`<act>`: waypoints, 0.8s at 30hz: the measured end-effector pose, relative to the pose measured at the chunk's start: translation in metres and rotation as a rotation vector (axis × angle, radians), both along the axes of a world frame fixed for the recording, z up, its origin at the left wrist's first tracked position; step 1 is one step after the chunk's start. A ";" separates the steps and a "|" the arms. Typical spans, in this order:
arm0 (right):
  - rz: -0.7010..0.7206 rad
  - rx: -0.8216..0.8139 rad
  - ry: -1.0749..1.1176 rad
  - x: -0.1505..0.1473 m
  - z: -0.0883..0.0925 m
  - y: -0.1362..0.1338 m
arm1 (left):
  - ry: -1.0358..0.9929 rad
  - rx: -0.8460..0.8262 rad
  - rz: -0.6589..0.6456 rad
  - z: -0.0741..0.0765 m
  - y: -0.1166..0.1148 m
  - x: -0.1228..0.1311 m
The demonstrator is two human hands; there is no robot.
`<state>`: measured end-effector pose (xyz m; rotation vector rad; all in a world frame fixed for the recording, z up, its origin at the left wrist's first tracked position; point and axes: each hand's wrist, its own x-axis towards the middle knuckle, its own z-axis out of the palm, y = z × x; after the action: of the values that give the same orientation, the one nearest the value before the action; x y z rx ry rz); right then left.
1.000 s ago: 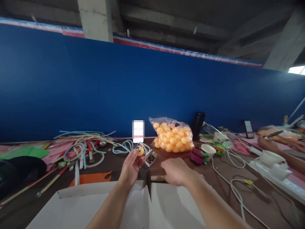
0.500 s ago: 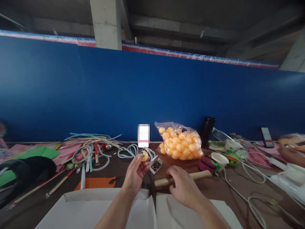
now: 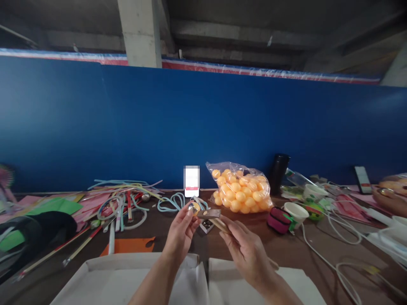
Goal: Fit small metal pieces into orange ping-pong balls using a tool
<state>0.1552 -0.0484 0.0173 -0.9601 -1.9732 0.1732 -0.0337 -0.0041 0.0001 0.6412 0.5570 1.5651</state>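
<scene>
My left hand (image 3: pixel 182 231) is closed, pinching a small round orange and silver piece (image 3: pixel 193 207) between thumb and fingertips. What exactly the piece is, I cannot make out. My right hand (image 3: pixel 244 245) wraps round the wooden handle of a hammer (image 3: pixel 211 213). The hammer's metal head is beside the round piece; whether the two touch is unclear. Below the hammer head lies a small open box (image 3: pixel 206 227) of tiny dark metal bits, partly covered by it.
A clear bag of orange balls (image 3: pixel 240 192) stands behind, near a lit phone (image 3: pixel 191 182). To the left lie tangled tubes (image 3: pixel 119 207) and an orange sheet (image 3: pixel 129 245). White cardboard (image 3: pixel 127 275) lies in front. Rightward are a purple pouch (image 3: pixel 278 220), a paper cup (image 3: pixel 295 212) and cables (image 3: pixel 321 252).
My right hand has closed on the hammer's handle and lifted it from the table, bringing its head up to the left hand. The left hand keeps its pinch on the round piece.
</scene>
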 end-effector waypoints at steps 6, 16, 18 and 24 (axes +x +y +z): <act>-0.108 0.010 -0.035 -0.004 -0.007 0.005 | 0.046 0.043 -0.040 0.002 -0.003 0.002; -0.131 0.015 -0.008 -0.004 -0.011 0.008 | 0.054 0.015 -0.018 0.004 -0.005 0.004; -0.129 0.016 0.003 -0.004 -0.011 0.008 | 0.059 0.013 -0.013 0.004 -0.004 0.004; -0.117 -0.004 -0.021 -0.004 -0.012 0.008 | 0.053 -0.005 -0.010 0.004 -0.003 0.004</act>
<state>0.1516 -0.0401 0.0050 -1.0802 -1.9303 0.1016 -0.0297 -0.0075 0.0040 0.6825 0.5960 1.5411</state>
